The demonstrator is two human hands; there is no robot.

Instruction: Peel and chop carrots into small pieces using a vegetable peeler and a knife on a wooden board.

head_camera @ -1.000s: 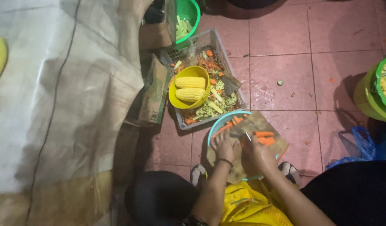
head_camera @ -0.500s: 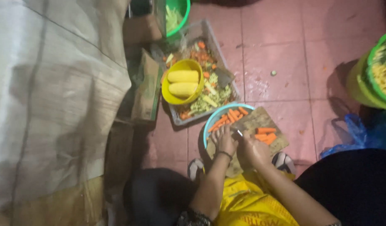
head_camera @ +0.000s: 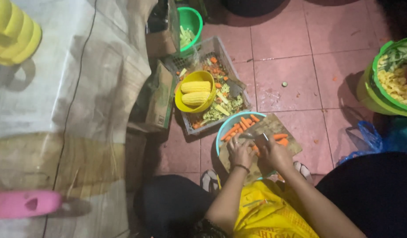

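Note:
I look down at a wooden cutting board (head_camera: 274, 125) laid over a light blue bowl (head_camera: 225, 125) on the floor. My left hand (head_camera: 239, 152) presses a carrot on the board. My right hand (head_camera: 276, 154) grips a knife (head_camera: 260, 140) with its blade over that carrot. Cut carrot pieces (head_camera: 280, 139) lie on the board's right side, and carrot sticks (head_camera: 238, 127) sit in the bowl. A bracelet circles my left wrist.
A crate (head_camera: 232, 72) of vegetable scraps holds a yellow bowl (head_camera: 185, 103) with two corn cobs (head_camera: 195, 92). Green bowls stand at the top (head_camera: 194, 20) and the right (head_camera: 375, 94). Cardboard boxes (head_camera: 159, 99), a sack-covered surface (head_camera: 71, 110) and a blue plastic bag (head_camera: 366, 139) surround me.
The view shifted and widened to the left. My hands stay on the board, with the knife over the carrot.

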